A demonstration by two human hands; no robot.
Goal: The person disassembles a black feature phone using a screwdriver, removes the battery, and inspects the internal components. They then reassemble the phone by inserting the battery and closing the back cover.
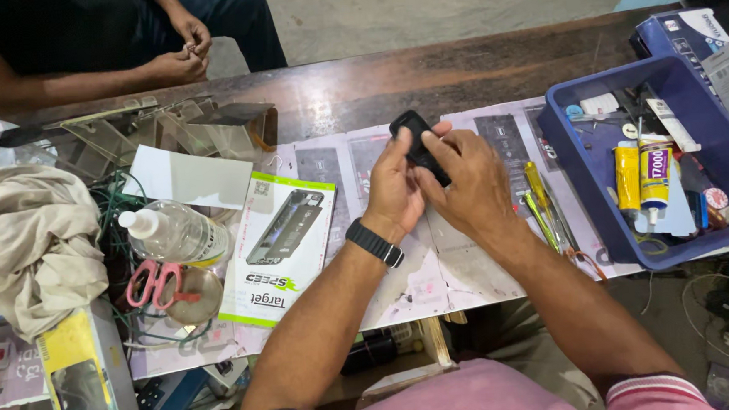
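Two hands close on a small black phone (418, 146) above the paper-covered workbench (457, 75). The left hand (394, 185), with a black wristband, curls its fingers over the near edge; the right hand (467, 183) wraps the lower end, so most of the body is hidden and only the upper corner shows. Its long axis runs from about ten o'clock to four o'clock, the free end pointing to ten. At nine o'clock lies a white-and-green flat package (279, 247) picturing a dark panel, beyond it a clear bottle (170, 232) and pink scissors (156, 282). At three o'clock a blue bin (578, 165) holds yellow glue tubes (641, 174). Yellow-handled tools (539, 196) lie between.
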